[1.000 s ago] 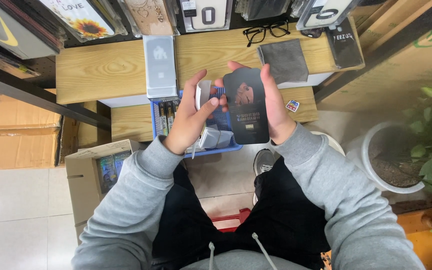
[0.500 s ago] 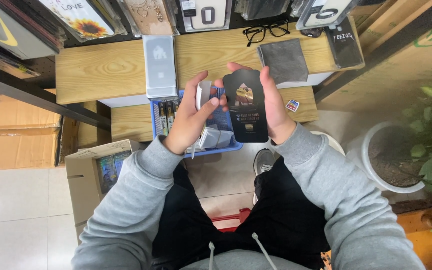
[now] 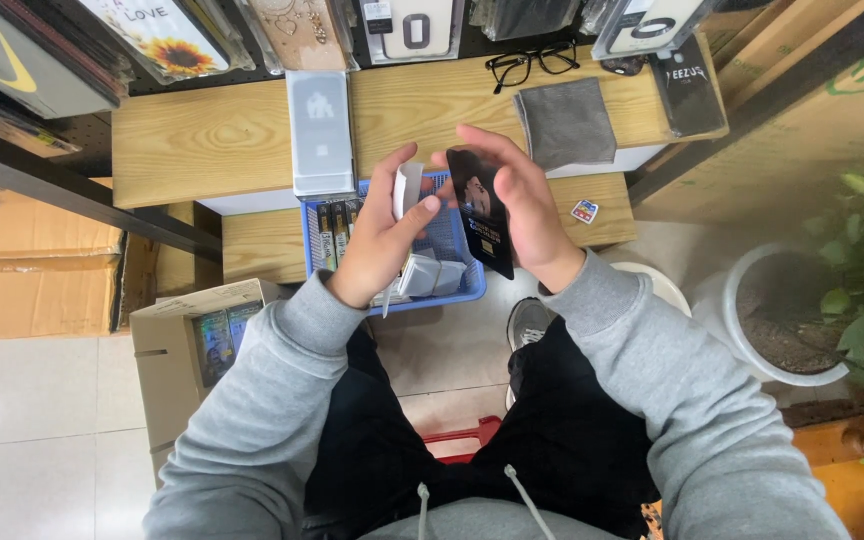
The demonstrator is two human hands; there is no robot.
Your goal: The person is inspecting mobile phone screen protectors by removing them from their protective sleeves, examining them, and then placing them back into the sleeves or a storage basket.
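Observation:
My right hand (image 3: 520, 200) grips a flat black packet (image 3: 482, 215) with a picture on its face, turned edge-on over a blue plastic basket (image 3: 457, 292). My left hand (image 3: 384, 235) pinches a small white slip (image 3: 407, 190) between thumb and fingers, close to the packet's left edge. Several slim dark packets and small white boxes lie in the basket below both hands. Grey sleeves cover both forearms.
A wooden bench (image 3: 202, 140) holds a clear white case (image 3: 320, 130), a grey cloth (image 3: 566, 122) and black glasses (image 3: 532, 62). A small red-and-blue card (image 3: 583, 210) lies on the lower shelf. An open cardboard box (image 3: 192, 340) stands left, a potted plant (image 3: 832, 300) right.
My right hand has turned the black packet from face-up to nearly edge-on. My left hand has lifted the white slip up beside it.

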